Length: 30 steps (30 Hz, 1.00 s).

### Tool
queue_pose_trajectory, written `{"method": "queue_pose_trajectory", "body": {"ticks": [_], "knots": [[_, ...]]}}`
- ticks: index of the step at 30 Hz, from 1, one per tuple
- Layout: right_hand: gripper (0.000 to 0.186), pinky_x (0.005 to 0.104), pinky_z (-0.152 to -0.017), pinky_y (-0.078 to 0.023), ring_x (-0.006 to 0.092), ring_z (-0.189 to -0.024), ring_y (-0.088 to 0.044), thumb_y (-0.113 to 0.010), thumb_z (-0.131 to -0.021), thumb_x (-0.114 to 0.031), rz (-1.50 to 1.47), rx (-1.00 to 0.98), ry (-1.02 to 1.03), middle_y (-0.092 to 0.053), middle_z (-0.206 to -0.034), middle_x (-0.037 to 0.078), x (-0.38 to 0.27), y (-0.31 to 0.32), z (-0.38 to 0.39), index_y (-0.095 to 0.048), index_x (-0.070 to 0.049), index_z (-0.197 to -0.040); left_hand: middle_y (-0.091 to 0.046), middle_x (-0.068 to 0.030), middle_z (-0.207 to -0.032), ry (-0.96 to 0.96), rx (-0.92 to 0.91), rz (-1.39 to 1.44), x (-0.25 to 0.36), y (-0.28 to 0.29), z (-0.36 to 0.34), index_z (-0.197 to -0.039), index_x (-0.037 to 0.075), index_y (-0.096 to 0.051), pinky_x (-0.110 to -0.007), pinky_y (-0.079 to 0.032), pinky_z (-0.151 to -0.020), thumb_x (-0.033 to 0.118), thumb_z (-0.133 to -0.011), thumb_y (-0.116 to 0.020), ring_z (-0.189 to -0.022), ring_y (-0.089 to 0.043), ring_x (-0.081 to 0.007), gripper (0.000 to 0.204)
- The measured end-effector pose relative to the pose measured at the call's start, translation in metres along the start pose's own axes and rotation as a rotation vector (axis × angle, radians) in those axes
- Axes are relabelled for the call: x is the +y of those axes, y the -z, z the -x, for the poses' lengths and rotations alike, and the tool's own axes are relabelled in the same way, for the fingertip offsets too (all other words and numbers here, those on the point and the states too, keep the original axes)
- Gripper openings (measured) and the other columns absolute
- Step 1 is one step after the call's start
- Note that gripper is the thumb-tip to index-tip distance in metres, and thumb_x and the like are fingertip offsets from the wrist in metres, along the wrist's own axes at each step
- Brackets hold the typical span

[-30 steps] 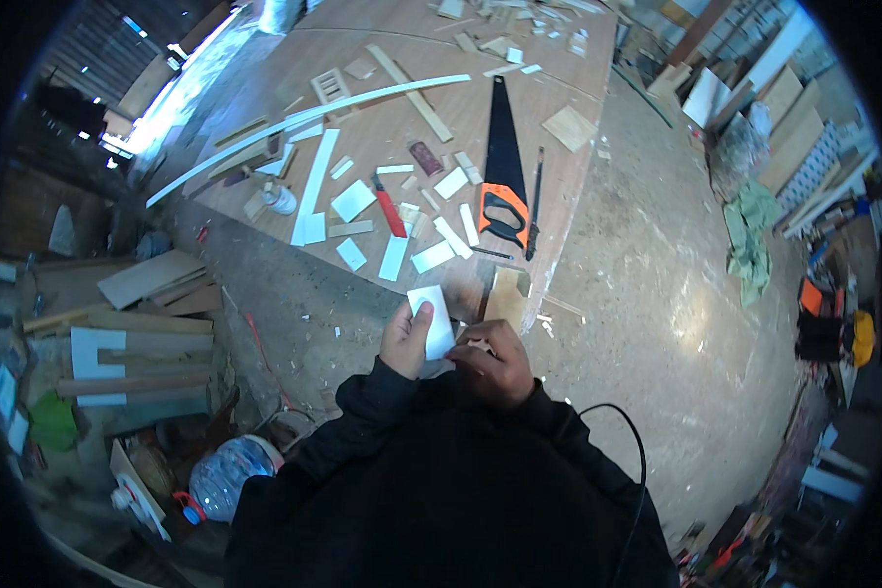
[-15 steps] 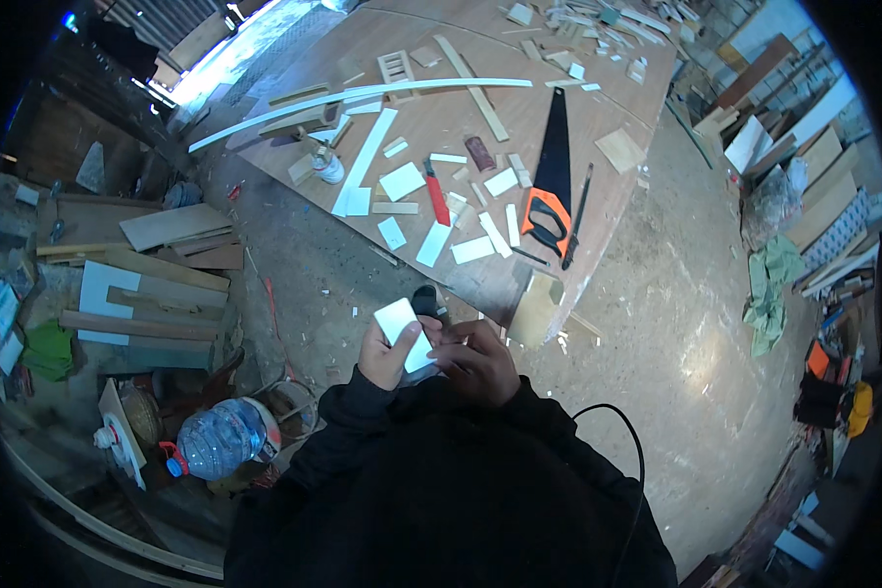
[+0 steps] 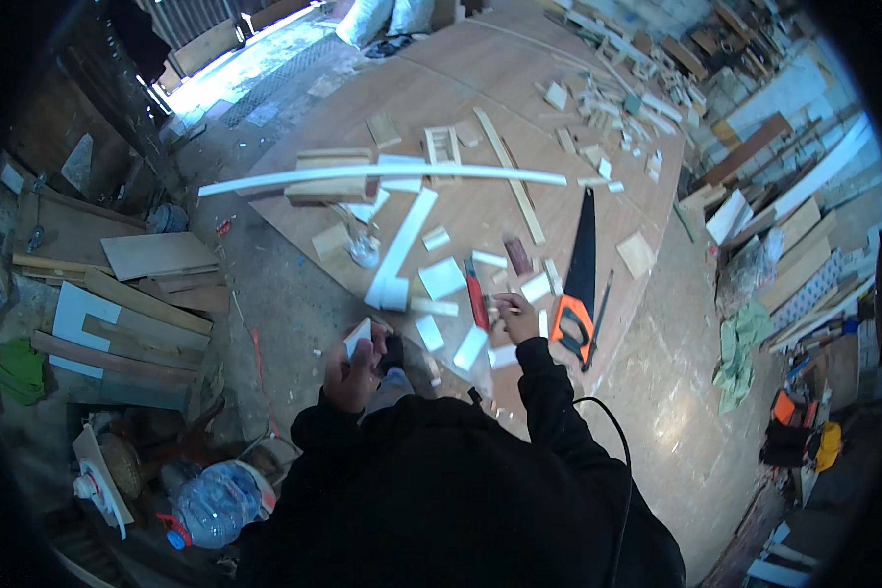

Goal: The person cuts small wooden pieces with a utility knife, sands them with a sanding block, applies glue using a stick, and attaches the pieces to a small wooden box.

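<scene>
White piece [image 3: 359, 335] gripped in left hand [image 3: 349, 372]; right hand [image 3: 515, 318] beside red tool [image 3: 476, 300], grip unclear.

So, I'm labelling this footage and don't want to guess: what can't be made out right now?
Head view, all four:
White piece: lower part hidden by the left grip.
Anything in the right grip: covered by the grip itself, blurred.
Far scrap pile: single pieces too small to count.
Black cable: cut off by the lower edge.

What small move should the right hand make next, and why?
Perhaps the right hand should pinch one of the wood pieces beside the red tool, because it is close over them, while the left hand holds a white block.
</scene>
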State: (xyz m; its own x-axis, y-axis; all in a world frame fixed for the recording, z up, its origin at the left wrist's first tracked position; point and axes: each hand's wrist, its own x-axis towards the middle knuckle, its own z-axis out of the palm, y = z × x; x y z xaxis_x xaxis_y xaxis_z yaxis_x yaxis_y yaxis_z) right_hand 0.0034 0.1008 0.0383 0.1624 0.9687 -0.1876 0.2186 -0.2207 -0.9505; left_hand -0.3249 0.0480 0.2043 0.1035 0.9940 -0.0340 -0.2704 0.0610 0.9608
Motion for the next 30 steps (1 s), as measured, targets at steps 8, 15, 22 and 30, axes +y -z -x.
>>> {"method": "queue_pose_trajectory", "body": {"ticks": [8,15,22,30], "knots": [[0.024,0.0446,-0.077,-0.053,0.0357,-0.085,-0.064,-0.065,-0.081,-0.024,0.983,0.515,-0.013,-0.065,-0.094,0.013,0.002,0.006,-0.135,-0.067,-0.01,-0.1,-0.054,-0.0032,-0.081,0.171,-0.113,0.287,0.054,0.035,-0.1,-0.114,0.001,-0.052,-0.024,-0.039,-0.063,0.043,-0.099,-0.047,-0.066,-0.046,-0.0075,0.045],[0.042,0.0494,-0.082,-0.051,0.0354,-0.096,-0.063,-0.066,-0.079,-0.046,0.998,0.152,-0.211,-0.063,-0.108,0.016,-0.014,-0.051,-0.105,-0.064,-0.012,-0.104,-0.049,-0.0055,-0.075,0.363,-0.108,0.691,0.054,0.053,-0.159,-0.114,-0.001,-0.046,-0.029,-0.039,-0.06,0.05,-0.098,-0.044,-0.06,-0.04,-0.0098,0.053],[0.053,0.0452,-0.088,-0.05,0.0343,-0.101,-0.06,-0.07,-0.073,-0.045,1.051,0.13,-0.275,-0.063,-0.109,0.013,-0.006,-0.063,-0.068,-0.061,-0.014,-0.114,-0.049,-0.0059,-0.076,0.343,-0.253,0.632,0.046,0.04,-0.202,-0.115,0.0,-0.046,-0.028,-0.037,-0.058,0.055,-0.098,-0.039,-0.059,-0.038,-0.0098,0.057],[0.034,0.029,-0.059,-0.049,0.0208,-0.066,-0.06,-0.057,-0.085,-0.023,0.439,0.366,0.116,-0.061,-0.087,0.012,-0.021,-0.064,-0.073,-0.058,-0.002,-0.113,-0.053,-0.0049,-0.084,0.138,-0.348,0.461,0.039,0.018,-0.213,-0.116,0.001,-0.046,-0.025,-0.04,-0.069,0.04,-0.101,-0.043,-0.07,-0.046,-0.0099,0.042]]}}
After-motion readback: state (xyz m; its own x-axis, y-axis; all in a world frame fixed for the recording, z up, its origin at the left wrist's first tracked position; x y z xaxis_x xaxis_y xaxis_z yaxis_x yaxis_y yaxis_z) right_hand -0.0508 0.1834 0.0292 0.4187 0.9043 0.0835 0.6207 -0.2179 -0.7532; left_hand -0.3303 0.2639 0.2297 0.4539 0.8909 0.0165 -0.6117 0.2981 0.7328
